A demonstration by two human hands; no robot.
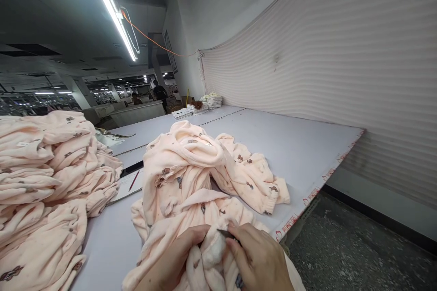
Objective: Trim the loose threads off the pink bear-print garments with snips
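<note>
A pale pink fleece garment (pixel 184 154) with small brown and grey printed motifs lies bunched on the table in front of me. My left hand (pixel 177 254) is closed on a fold of it near the bottom of the view. Just to the right, my right hand (pixel 259 254) pinches a small dark pointed tool, which looks like thread snips (pixel 226 233). Its tip touches or nearly touches the gathered fabric edge between my hands. The tool's handle is hidden in my fingers.
A tall heap of similar pink garments (pixel 44 168) stands at left. Beside it lie a notebook (pixel 126 189), a red pen (pixel 134 181) and a black flat object (pixel 132 169). Folded stacks (pixel 210 101) sit at the table's (pixel 273 132) far end. Two people are in the background.
</note>
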